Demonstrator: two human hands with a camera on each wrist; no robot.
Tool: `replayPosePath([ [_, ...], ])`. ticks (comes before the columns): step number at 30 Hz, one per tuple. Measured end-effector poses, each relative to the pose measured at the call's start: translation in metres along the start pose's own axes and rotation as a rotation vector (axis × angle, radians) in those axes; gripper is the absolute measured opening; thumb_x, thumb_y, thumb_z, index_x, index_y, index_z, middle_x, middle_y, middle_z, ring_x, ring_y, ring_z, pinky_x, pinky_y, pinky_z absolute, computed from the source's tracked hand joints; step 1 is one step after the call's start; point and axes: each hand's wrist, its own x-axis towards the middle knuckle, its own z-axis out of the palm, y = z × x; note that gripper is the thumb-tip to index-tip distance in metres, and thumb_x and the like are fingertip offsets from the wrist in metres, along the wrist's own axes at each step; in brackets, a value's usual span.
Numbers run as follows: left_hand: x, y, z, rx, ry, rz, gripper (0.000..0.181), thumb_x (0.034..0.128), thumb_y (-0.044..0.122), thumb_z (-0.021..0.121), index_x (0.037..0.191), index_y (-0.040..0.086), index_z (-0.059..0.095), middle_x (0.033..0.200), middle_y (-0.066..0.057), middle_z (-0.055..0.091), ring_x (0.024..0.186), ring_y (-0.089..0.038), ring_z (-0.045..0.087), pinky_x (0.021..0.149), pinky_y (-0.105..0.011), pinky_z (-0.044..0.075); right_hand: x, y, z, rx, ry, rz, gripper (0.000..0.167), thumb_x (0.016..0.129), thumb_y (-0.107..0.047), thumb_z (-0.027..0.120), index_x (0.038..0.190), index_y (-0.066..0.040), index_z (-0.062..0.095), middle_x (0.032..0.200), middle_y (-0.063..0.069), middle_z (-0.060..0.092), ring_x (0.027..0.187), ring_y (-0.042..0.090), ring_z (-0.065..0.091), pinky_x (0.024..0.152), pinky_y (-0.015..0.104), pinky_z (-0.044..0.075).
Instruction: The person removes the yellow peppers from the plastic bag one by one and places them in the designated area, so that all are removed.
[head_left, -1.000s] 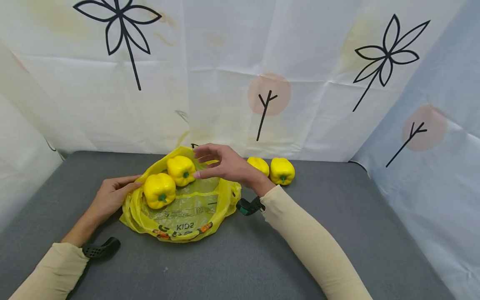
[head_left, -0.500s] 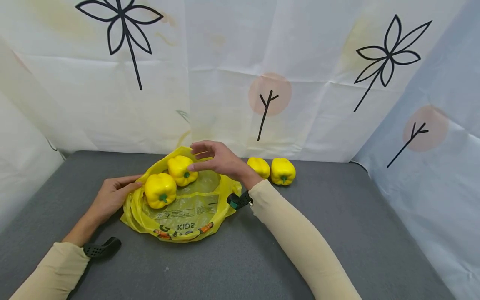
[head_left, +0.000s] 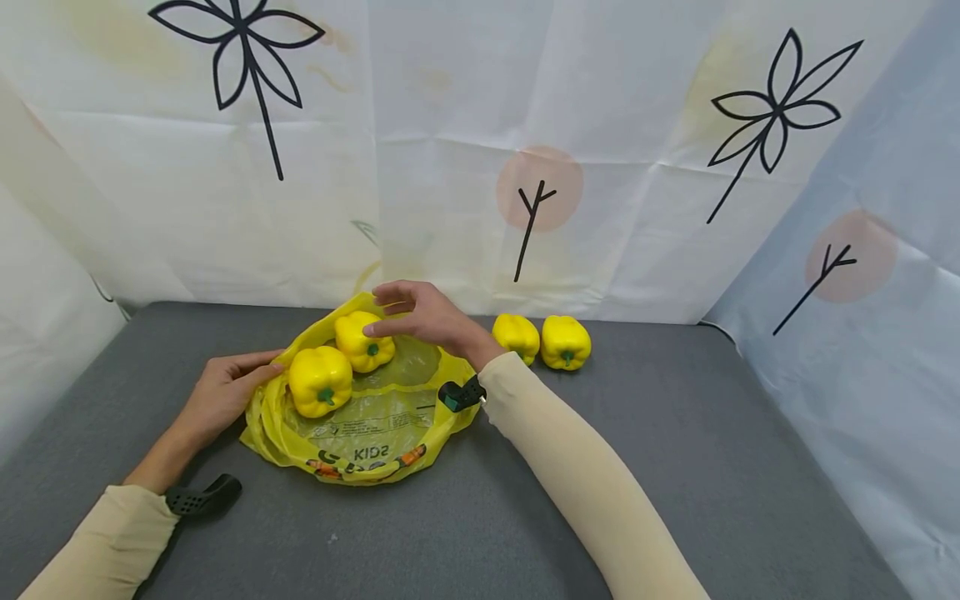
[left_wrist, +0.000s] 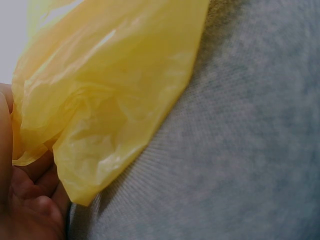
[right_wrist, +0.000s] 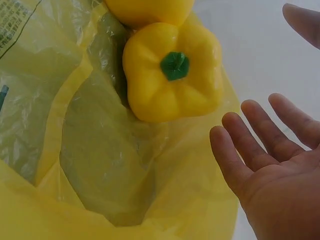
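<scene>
A yellow plastic bag (head_left: 442, 408) lies on the grey table with its mouth spread wide. Inside it, toward the left and back, are two yellow bell peppers, a nearer one (head_left: 320, 382) and a farther one (head_left: 363, 342) with a green stem (right_wrist: 175, 65). My left hand (head_left: 225, 387) pinches the bag's left rim between thumb and fingers; the left wrist view shows the plastic (left_wrist: 110, 90) hanging by the curled fingers. Above the bag's back rim hovers my right hand (head_left: 423, 317), its fingers apart and holding nothing, close to the farther pepper.
Two more yellow bell peppers, one (head_left: 517, 337) beside the other (head_left: 566, 343), stand at the table's back edge, right of the bag. White printed cloth (head_left: 450, 208) hangs behind the table (head_left: 675, 433), and pale cloth hangs at both sides.
My right hand has drifted left and slightly back above the bag, uncovering more of the peppers outside it. The left hand, the bag and its peppers stay put.
</scene>
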Motion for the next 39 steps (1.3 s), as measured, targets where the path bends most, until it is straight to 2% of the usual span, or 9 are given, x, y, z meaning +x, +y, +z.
replayPosePath([
  [2, 0.0, 0.0, 0.0, 0.0, -0.003, 0.0, 0.048, 0.1076, 0.028, 0.054, 0.14, -0.008, 0.056, 0.136, -0.024, 0.056, 0.1, 0.012, 0.059, 0.078, -0.015, 0.055, 0.002, 0.001, 0.002, -0.003, 0.002, 0.007, 0.067, 0.091, -0.021, 0.08, 0.148, -0.006, 0.05, 0.147, 0.01, 0.051, 0.135, 0.026, 0.048, 0.103, 0.031, 0.047],
  [8, 0.0, -0.001, 0.001, 0.01, 0.001, 0.005, 0.048, 0.1079, 0.028, 0.054, 0.14, -0.008, 0.056, 0.135, -0.021, 0.057, 0.1, 0.012, 0.06, 0.078, -0.015, 0.055, 0.008, 0.004, 0.007, -0.02, 0.018, 0.024, 0.068, 0.09, -0.021, 0.08, 0.149, -0.007, 0.049, 0.148, 0.008, 0.051, 0.135, 0.025, 0.047, 0.103, 0.033, 0.047],
  [14, -0.001, 0.0, 0.001, 0.02, 0.007, 0.0, 0.048, 0.1081, 0.027, 0.053, 0.14, -0.008, 0.056, 0.136, -0.031, 0.054, 0.099, 0.013, 0.059, 0.077, -0.014, 0.054, 0.014, 0.007, 0.01, -0.061, 0.03, 0.048, 0.069, 0.09, -0.023, 0.08, 0.15, -0.007, 0.049, 0.149, 0.007, 0.05, 0.137, 0.025, 0.046, 0.105, 0.032, 0.046],
  [25, 0.0, -0.001, 0.001, 0.021, 0.012, -0.006, 0.048, 0.1082, 0.028, 0.053, 0.14, -0.008, 0.056, 0.136, -0.032, 0.054, 0.098, 0.014, 0.058, 0.077, -0.013, 0.054, 0.026, 0.013, 0.015, -0.033, 0.064, 0.079, 0.069, 0.09, -0.021, 0.08, 0.15, -0.006, 0.049, 0.149, 0.009, 0.049, 0.139, 0.028, 0.044, 0.107, 0.035, 0.044],
  [32, 0.0, 0.001, 0.001, 0.017, 0.009, -0.01, 0.048, 0.1082, 0.028, 0.053, 0.14, -0.007, 0.056, 0.136, -0.032, 0.055, 0.098, 0.014, 0.058, 0.077, -0.013, 0.054, 0.03, 0.016, 0.018, -0.031, 0.049, 0.099, 0.073, 0.09, -0.02, 0.08, 0.152, -0.007, 0.046, 0.153, 0.009, 0.047, 0.14, 0.025, 0.043, 0.11, 0.034, 0.041],
  [39, 0.0, 0.0, 0.001, 0.006, 0.005, -0.013, 0.048, 0.1082, 0.028, 0.053, 0.14, -0.008, 0.056, 0.136, -0.032, 0.054, 0.098, 0.013, 0.059, 0.077, -0.015, 0.055, 0.032, 0.018, 0.02, -0.064, 0.003, 0.102, 0.075, 0.091, -0.019, 0.079, 0.155, -0.01, 0.042, 0.156, 0.007, 0.044, 0.143, 0.02, 0.041, 0.111, 0.03, 0.04],
])
